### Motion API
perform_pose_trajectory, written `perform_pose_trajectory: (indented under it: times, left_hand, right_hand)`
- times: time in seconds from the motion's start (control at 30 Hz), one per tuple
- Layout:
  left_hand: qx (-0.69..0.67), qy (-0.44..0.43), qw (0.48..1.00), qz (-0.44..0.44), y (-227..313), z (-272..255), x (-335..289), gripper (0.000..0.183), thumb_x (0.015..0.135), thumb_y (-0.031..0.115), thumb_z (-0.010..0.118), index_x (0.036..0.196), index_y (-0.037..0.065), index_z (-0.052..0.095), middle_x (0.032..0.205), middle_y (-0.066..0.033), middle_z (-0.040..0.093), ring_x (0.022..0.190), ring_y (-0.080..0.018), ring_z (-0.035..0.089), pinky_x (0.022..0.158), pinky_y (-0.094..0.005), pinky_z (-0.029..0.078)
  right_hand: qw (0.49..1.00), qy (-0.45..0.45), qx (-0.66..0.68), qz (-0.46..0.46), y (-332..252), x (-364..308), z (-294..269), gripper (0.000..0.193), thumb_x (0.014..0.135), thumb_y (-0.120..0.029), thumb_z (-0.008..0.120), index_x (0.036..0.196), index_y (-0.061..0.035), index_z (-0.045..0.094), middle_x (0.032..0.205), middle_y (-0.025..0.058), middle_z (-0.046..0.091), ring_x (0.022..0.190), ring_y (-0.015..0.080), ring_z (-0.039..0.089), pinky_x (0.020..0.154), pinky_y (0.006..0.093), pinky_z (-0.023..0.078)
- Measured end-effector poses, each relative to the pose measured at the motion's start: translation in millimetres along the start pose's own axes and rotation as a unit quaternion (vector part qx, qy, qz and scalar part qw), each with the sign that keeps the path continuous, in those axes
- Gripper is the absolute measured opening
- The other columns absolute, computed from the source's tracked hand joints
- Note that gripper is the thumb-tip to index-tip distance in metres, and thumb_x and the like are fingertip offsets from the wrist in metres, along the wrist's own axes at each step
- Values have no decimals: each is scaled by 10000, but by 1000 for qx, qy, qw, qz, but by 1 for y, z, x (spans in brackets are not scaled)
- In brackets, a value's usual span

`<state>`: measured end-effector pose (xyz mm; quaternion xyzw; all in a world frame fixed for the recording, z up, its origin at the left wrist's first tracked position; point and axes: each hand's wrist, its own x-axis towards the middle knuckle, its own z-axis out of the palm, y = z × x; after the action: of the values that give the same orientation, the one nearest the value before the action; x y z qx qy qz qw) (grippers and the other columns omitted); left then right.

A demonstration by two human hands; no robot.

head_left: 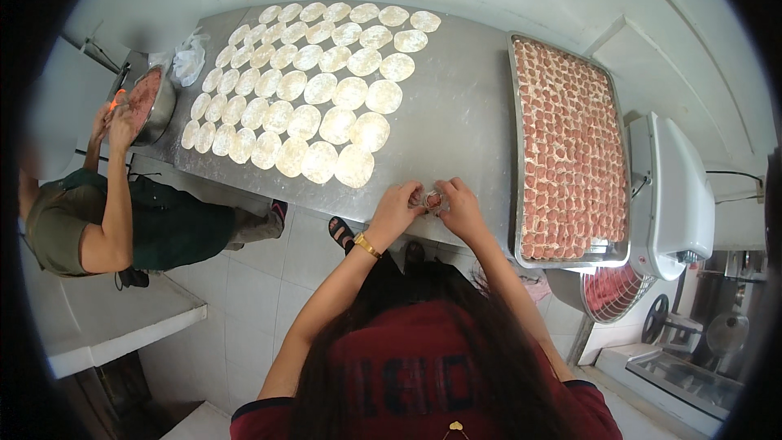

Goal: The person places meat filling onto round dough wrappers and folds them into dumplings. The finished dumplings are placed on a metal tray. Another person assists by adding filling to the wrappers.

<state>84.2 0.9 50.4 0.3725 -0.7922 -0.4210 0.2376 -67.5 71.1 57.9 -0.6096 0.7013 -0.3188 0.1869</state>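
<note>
Between the fingertips of my left hand (397,210) and my right hand (461,210) is a small dumpling (432,200), its pink filling showing at the open top. The fingers of both hands curl round its wrapper, just over the near edge of the steel table (460,106). Rows of round, floured dough wrappers (319,161) lie flat to the left of my hands. On the right, a large metal tray (611,252) holds many open-topped dumplings (566,155) in close rows.
At the left a person (98,220) holds an orange-handled tool over a steel bowl (167,110) of pink filling. A plastic bag (189,59) sits by that bowl. Right of the tray stands a white mixer (676,195), with pink mixture in its guarded bowl (615,289).
</note>
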Motion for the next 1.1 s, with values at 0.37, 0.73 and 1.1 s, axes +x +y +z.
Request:
perform_pose_trajectory:
  times: [0.37, 0.73, 1.1]
  left_hand:
    - [-27, 18, 999, -26, -1, 4, 4, 189, 724, 46, 713, 877, 3, 610, 815, -139, 666, 752, -272, 660, 674, -348, 518]
    - [-75, 28, 997, -21, -1, 6, 2, 201, 711, 23, 701, 878, 7, 589, 769, -134, 651, 730, -277, 645, 649, -352, 508]
    - [-56, 16, 997, -58, -5, 7, -1, 224, 743, 54, 704, 937, 8, 602, 845, -147, 670, 779, -267, 667, 682, -332, 522]
  right_hand:
    - [999, 12, 48, -2, 2, 7, 2, 264, 687, 73, 543, 911, -29, 638, 855, 158, 572, 808, 365, 588, 699, 420, 481]
    - [1000, 13, 16, 4, -5, 6, 1, 247, 691, 74, 531, 901, -7, 635, 885, 149, 605, 822, 356, 606, 706, 415, 492]
    - [997, -18, 70, -26, -1, 5, 6, 330, 699, 66, 534, 998, -47, 615, 921, 149, 595, 863, 359, 593, 741, 415, 491]
